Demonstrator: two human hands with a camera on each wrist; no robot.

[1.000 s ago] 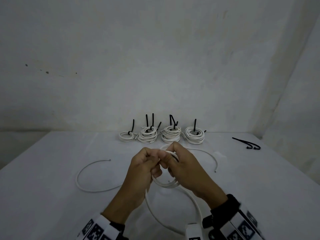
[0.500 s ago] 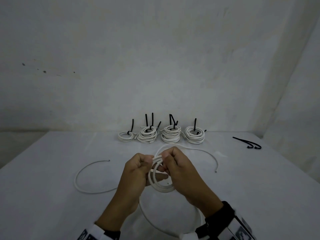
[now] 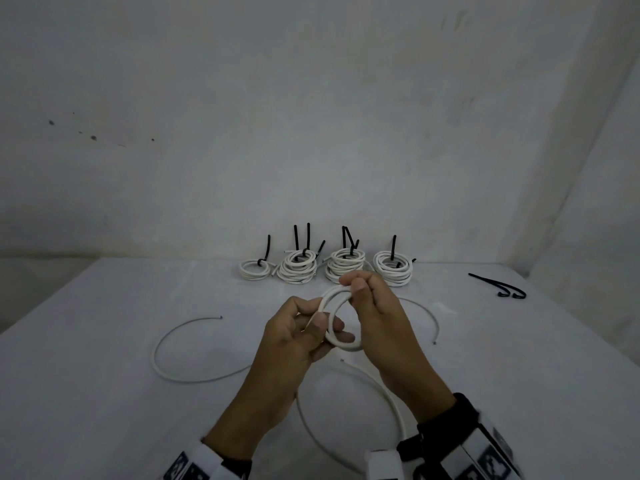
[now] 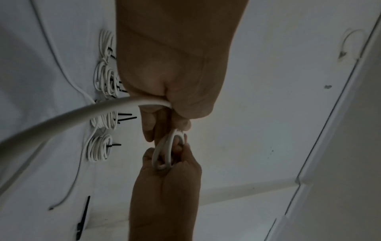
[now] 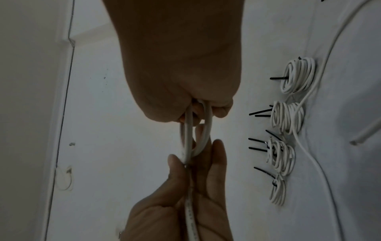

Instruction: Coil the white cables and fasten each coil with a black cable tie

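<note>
Above the surface [image 3: 104,393], the left hand [image 3: 294,337] and right hand [image 3: 377,317] both pinch a small white cable coil [image 3: 334,320], fingers curled round its loops.

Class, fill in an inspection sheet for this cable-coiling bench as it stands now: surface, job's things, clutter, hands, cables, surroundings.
Surface: white table, matte.
Job's things: coil in progress held above the table; four tied stacks of coils in a row at the back edge; spare black ties at far right.
Clutter: nothing seen.
Hands: left hand and right hand both grip the coil in progress.
Cables: loose white cable curving on the left; another loose cable on the right.
Surroundings: white wall, a few dark marks.
</note>
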